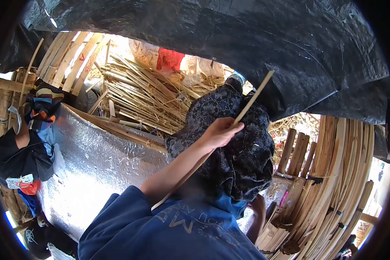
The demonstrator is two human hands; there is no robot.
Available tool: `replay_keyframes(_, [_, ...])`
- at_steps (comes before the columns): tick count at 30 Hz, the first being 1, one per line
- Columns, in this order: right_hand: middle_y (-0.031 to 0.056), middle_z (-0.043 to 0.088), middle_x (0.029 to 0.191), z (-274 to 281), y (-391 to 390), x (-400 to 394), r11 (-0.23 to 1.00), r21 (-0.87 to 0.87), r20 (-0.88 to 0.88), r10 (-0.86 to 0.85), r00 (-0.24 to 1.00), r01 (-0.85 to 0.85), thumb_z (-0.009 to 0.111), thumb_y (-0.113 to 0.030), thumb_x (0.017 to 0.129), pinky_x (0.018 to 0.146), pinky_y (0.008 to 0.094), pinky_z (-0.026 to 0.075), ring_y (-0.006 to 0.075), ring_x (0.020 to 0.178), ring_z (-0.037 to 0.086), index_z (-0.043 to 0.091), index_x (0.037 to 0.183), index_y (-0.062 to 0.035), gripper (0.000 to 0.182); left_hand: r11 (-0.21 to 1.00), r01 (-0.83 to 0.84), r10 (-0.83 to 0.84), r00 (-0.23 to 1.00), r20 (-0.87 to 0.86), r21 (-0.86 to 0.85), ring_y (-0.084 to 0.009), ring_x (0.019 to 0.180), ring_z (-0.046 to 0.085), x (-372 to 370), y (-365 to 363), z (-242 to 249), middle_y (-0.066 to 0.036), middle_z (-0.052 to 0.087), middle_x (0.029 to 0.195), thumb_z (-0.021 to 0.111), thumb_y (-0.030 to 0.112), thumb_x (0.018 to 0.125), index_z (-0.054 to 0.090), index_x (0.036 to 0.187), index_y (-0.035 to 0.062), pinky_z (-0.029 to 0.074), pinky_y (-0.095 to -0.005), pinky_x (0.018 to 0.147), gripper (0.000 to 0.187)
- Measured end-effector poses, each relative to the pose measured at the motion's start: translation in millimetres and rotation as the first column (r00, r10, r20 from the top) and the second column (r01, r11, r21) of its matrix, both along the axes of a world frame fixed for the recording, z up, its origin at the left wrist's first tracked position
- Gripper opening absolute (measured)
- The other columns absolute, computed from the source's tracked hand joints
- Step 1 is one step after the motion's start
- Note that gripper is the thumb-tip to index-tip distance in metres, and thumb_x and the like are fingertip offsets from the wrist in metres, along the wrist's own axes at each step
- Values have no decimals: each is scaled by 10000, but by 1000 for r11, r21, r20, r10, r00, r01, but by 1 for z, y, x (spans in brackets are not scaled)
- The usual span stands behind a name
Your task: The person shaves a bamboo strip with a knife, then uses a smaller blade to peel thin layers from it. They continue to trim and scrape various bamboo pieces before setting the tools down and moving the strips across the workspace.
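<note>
A long, thin bamboo strip (256,95) slants across my lap, its upper end reaching past my knees. My left hand (223,132) is closed around it near the middle, and the lower part runs along my forearm to my blue shirt. At my right side, part of my right arm or hand (258,206) shows in shadow beside the dark patterned cloth (223,108) over my legs. Its fingers are hidden, so I cannot make out what it holds.
Split bamboo pieces (145,93) lie piled ahead. Long strips (333,173) stand bundled at right. A silver foil sheet (104,160) covers the surface at left, near hanging clothes and bags (26,151). Black plastic sheeting (247,39) hangs overhead.
</note>
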State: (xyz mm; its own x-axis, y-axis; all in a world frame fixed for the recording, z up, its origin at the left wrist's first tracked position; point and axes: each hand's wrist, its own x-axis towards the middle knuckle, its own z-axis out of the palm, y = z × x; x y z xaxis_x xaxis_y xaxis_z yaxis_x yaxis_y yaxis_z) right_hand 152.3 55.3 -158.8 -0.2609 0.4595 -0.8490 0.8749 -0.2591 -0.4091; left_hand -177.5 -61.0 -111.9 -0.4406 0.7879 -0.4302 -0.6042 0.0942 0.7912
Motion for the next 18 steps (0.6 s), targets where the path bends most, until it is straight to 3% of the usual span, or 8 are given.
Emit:
replay_keyframes(1, [170,630,992,-16,-4,6,908,330,60,254,965,-260,552,-265,845,808,367,478,232,935,602,566,1123,51,421,1000,-17,17,1000,11,9,-2,377,311,-2,-2,-3,75,380,508,585,339,904,504,774,95,215,-184,331,288])
replay_keyframes(4, [142,569,1127,-33,-19,-6,884,151,-685,-229,691,443,625,-255,814,856,354,436,224,990,540,512,1177,48,487,1000,-17,17,1000,15,23,0,379,311,-3,-4,-2,75,378,515,595,333,899,505,769,96,213,-182,332,285])
replay_keyframes(7, [135,474,1228,-74,-7,-11,809,285,-735,-159,659,513,604,-227,817,854,350,445,217,1072,479,367,1320,16,606,998,-15,10,997,82,60,-9,375,328,-3,-5,8,81,393,504,635,305,874,510,754,110,230,-196,334,261])
replay_keyframes(9, [122,409,1299,-95,8,-15,908,395,-678,186,711,139,538,-81,829,843,324,465,183,1016,499,272,1392,-33,625,998,-46,47,998,35,-37,-6,397,338,-1,-5,15,88,389,515,652,293,859,519,760,116,235,-189,346,243])
replay_keyframes(10, [150,374,1356,-54,-3,-51,933,259,-695,1,719,249,509,-32,824,962,342,400,220,1150,458,267,1402,-21,626,994,-79,81,996,21,-77,-5,404,337,1,-5,19,90,390,528,656,295,855,524,760,118,233,-185,348,240])
replay_keyframes(11, [181,288,1440,-110,14,-53,794,599,-587,350,730,101,498,-43,831,1084,351,248,279,1325,301,267,1410,-27,623,988,-97,99,995,9,-120,-4,410,336,1,-6,20,92,392,541,660,297,850,529,760,120,232,-180,350,237])
replay_keyframes(13, [241,178,1477,-41,12,-83,824,564,-429,355,831,-60,504,-99,838,1119,359,151,330,1388,149,253,1400,7,624,996,-56,59,998,39,-65,1,399,295,-2,-7,20,92,365,556,631,273,872,534,794,127,211,-173,340,192])
replay_keyframes(18, [287,347,1354,13,-40,-85,577,813,-313,542,780,-75,600,-203,760,1087,455,247,433,1283,303,375,1309,32,639,999,-25,24,1000,-7,-31,-4,378,258,4,-7,16,76,354,569,592,270,903,539,851,119,168,-173,334,169])
